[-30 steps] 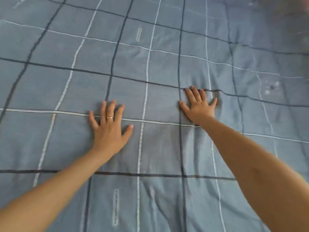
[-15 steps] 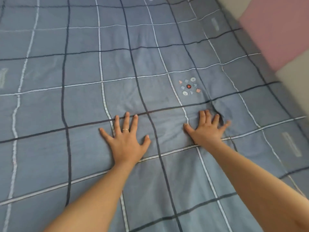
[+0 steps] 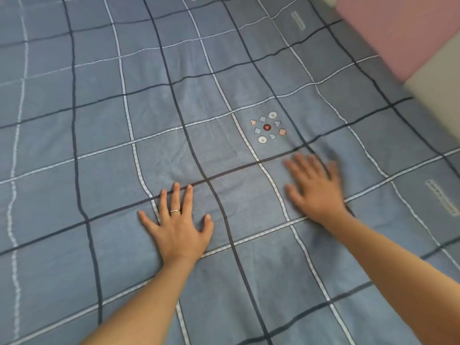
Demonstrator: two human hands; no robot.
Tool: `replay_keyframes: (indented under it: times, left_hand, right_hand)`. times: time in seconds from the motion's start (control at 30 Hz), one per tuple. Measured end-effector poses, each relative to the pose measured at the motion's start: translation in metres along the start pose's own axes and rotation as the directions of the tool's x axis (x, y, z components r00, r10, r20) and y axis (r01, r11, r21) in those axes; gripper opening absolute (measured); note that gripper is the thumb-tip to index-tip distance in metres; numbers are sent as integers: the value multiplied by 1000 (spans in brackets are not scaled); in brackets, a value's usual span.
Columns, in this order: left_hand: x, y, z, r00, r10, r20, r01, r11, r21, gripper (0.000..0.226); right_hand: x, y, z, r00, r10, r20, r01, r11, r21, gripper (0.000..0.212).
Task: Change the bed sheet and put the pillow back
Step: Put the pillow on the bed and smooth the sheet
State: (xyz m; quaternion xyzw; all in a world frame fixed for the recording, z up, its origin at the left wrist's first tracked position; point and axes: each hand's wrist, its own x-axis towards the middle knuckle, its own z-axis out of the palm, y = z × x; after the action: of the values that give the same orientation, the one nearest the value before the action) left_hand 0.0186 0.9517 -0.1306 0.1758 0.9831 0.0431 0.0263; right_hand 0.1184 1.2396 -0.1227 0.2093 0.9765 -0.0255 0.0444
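The blue checked bed sheet (image 3: 174,108) lies spread and nearly wrinkle-free. Left hand (image 3: 178,226) and right hand (image 3: 315,188) press flat, fingers extended, gripping nothing. Smoothing appears nearly complete; no pillow in view.

bare forearms, ring (image 3: 175,211) on left hand (image 3: 178,227)

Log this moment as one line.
step: smoothing bed sheet | left hand: flat on sheet | right hand: open, motion-blurred | pillow: not in view
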Motion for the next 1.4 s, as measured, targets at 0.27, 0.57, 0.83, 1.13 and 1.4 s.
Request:
replay_keyframes:
  times: [0.27, 0.57, 0.83, 1.13, 1.4]
  left_hand:
    - [-16, 7, -3, 999, -10, 39, 10, 1000, -9, 74]
    - [-129, 137, 4, 981, 115, 155, -84, 978, -191, 75]
    - [-262, 269, 27, 790, 567, 234, -549, 824, -143, 80]
    - [-272, 275, 40, 758, 611, 227, -610, 788, -86, 73]
    - [-272, 278, 39, 761, 601, 244, -605, 794, -67, 73]
  right_hand:
    - [-6, 24, -35, 759, 649, 50, -651, 753, 100, 65]
    - [-148, 173, -8, 880, 470, 72, -471, 882, 1, 64]
    - [-261, 320, -18, 412, 889, 199, -911, 401, 97, 80]
    - [-320, 343, -19, 391, 886, 250, -911, 333, 245, 71]
    - [-345, 355, -17, 325, 905, 274, -829, 134, 542, 64]
